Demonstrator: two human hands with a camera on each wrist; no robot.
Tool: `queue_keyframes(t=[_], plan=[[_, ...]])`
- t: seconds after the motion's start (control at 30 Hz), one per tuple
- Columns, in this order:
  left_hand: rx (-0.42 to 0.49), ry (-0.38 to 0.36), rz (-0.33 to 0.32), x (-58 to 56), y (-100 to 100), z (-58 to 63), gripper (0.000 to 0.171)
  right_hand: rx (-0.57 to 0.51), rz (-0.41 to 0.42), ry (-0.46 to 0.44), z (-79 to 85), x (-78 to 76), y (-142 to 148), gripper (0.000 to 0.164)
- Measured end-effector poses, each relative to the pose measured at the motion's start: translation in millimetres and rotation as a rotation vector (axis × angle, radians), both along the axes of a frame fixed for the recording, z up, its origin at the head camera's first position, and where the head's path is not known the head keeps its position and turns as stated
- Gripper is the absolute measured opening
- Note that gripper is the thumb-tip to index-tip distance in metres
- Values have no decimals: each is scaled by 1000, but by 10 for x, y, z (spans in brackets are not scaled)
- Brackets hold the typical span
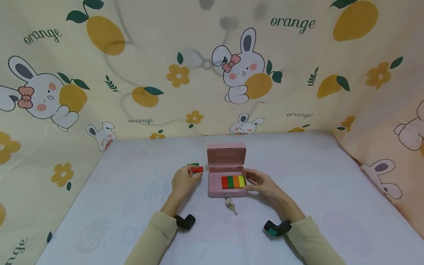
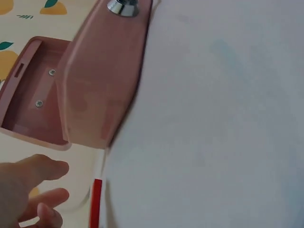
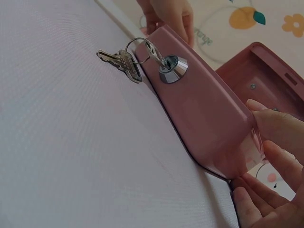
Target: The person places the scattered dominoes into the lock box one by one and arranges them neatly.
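A pink metal cash box [image 1: 215,191] stands with its lid raised. Inside it lies a row of colored blocks [image 1: 230,182], red, green, orange and yellow. My right hand [image 1: 263,184] holds the box's right end, digits at the rim and low along the side wall [image 3: 251,152]. To the left of the box, my left hand [image 1: 185,181] hovers by a red block [image 1: 197,169], which it overlaps in the head view. In the left wrist view its loosely bent fingers [image 2: 47,168] stand apart from the red block [image 2: 95,202]. A green block [image 1: 193,164] lies just behind, partly hidden.
A ring of keys [image 1: 232,208] hangs from the lock [image 3: 173,70] on the box's front. Everything rests on a white-covered table [image 1: 298,158]. A patterned cloth [image 1: 149,66] with rabbits and oranges rises behind and at the sides.
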State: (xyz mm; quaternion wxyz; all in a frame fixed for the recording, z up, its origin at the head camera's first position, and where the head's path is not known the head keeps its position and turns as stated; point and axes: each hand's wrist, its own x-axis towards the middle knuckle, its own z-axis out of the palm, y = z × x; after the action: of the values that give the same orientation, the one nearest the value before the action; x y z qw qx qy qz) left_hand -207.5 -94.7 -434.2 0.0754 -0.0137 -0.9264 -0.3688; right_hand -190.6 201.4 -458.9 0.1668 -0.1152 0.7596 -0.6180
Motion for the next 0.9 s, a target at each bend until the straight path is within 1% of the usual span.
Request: queue_keyframes(t=[0.17, 0.3, 0.43, 0.5, 0.63, 0.9], plan=[[-34, -59, 36, -9, -19, -44, 33, 2, -14, 2, -9, 9, 3, 68], [-73, -111, 72, -23, -39, -52, 38, 9, -14, 8, -9, 16, 11, 69], [-70, -166, 98, -23, -84, -51, 40, 12, -2, 8, -14, 19, 6, 72], [-66, -188, 100, -23, -103, -53, 40, 19, 4, 15, -16, 17, 5, 72], [-75, -207, 84, -45, -135, -71, 42, 12, -7, 19, -16, 5, -3, 70], [-94, -252, 80, -143, -127, -101, 48, 11, -16, -3, -26, 6, -19, 71]])
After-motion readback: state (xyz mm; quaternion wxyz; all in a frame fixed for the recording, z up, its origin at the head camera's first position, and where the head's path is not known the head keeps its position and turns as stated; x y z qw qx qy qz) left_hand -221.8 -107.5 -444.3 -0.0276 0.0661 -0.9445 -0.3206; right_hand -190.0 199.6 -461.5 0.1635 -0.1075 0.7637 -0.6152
